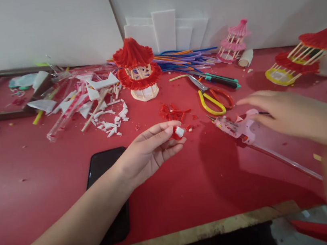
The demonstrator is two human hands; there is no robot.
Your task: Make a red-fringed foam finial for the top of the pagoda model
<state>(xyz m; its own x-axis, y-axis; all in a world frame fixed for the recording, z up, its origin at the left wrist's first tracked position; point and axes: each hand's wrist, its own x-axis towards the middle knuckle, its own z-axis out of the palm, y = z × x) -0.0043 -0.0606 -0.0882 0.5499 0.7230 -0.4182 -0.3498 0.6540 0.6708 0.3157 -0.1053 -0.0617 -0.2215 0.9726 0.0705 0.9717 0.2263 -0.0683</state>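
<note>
My left hand [151, 148] pinches a small red and white piece [178, 132] between thumb and fingertips above the table. It looks like a bit of white foam with red around it; its exact kind is unclear. My right hand [287, 115], with fingers stretched out and apart, is over the rear of a pink hot glue gun [231, 127]. Whether it touches the gun is unclear. A clear glue stick [287, 160] sticks out of the gun's back. Red clippings [174, 113] lie just beyond my left hand. Scissors [212, 99] with yellow and orange handles lie behind the gun.
A red pagoda model [136, 71] stands at the back, with a pink one [234, 41] and a leaning red-yellow one [297, 57] to its right. White scraps [100, 82] cover the left. A black phone [114, 202] lies under my left forearm. Pipe cleaners [185, 58] line the wall.
</note>
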